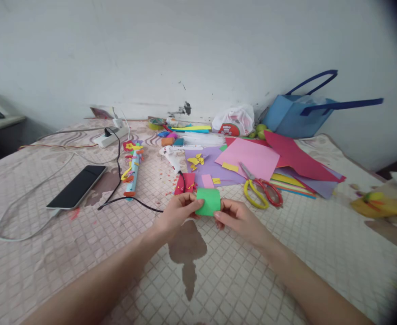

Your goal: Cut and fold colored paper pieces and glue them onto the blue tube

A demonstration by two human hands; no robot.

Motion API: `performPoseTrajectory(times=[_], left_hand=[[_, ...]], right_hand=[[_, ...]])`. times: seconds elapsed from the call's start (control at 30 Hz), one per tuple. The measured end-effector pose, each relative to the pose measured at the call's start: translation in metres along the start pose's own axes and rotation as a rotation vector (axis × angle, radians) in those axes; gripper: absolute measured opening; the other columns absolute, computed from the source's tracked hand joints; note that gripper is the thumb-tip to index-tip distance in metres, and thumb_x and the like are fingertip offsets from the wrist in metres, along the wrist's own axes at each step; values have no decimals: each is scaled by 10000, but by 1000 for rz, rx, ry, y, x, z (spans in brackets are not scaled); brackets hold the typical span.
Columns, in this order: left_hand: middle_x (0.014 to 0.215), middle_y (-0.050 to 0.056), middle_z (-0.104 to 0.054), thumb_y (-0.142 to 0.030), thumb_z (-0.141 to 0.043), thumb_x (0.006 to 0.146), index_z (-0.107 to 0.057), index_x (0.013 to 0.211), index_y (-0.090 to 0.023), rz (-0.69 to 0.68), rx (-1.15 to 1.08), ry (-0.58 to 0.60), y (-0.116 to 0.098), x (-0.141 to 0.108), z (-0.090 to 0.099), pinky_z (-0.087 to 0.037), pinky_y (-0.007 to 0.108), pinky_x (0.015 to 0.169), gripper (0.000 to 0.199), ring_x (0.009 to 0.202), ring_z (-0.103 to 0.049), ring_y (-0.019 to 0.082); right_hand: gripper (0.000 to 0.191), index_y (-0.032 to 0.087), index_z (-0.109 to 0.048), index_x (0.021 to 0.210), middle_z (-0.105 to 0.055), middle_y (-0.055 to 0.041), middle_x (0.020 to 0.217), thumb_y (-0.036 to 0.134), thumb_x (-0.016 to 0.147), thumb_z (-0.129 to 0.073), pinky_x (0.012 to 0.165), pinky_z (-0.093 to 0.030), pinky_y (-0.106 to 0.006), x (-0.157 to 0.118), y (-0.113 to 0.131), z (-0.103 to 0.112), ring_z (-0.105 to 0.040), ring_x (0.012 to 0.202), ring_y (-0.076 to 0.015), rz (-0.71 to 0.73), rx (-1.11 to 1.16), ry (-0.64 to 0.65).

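Note:
A small piece of green paper (208, 201), bent into a curve, is held up between my two hands above the table. My left hand (181, 208) pinches its left edge, thumb on the front face. At the right edge, my right hand (231, 214) grips it between thumb and fingers. Just beyond lie a red paper piece (181, 181) with yellow bits on it and a small pink piece (206, 181). A white glue gun (171, 159) rests behind my left hand. Scissors (261, 189) with one yellow and one red handle lie beyond my right hand.
To the left are a phone (78, 187) on a cable, a power strip (111, 136) and a light-blue decorated strip (133, 174). Pink (249, 155) and red sheets (303, 158) lie right of centre. A blue bag (296, 115) stands behind; a black cord (144, 205) runs near my left hand.

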State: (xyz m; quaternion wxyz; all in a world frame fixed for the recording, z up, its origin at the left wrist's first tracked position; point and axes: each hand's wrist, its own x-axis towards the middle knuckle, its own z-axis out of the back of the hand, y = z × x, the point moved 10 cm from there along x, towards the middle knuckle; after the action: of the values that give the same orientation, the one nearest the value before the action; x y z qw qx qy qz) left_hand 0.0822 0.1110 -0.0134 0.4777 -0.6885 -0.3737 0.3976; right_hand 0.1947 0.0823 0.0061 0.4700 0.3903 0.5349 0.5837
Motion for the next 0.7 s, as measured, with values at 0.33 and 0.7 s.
performPoseTrajectory(times=[0.33, 0.7], left_hand=[[674, 7, -582, -356, -695, 673, -577, 781, -128, -27, 28, 80, -1, -4, -11, -437, 217, 560, 278, 597, -538, 93], [627, -11, -579, -313, -731, 644, -568, 778, -134, -26, 1, 98, 6, -3, -12, -435, 207, 545, 277, 550, -534, 81]], right_hand=[[224, 181, -546, 712, -514, 32, 563, 386, 776, -608, 526, -385, -242, 0, 1, 13, -484, 526, -110, 47, -28, -62], [178, 180, -581, 746, -551, 16, 654, 350, 749, -633, 575, -449, -255, 0, 0, 15, -536, 602, -121, 6, 89, -66]])
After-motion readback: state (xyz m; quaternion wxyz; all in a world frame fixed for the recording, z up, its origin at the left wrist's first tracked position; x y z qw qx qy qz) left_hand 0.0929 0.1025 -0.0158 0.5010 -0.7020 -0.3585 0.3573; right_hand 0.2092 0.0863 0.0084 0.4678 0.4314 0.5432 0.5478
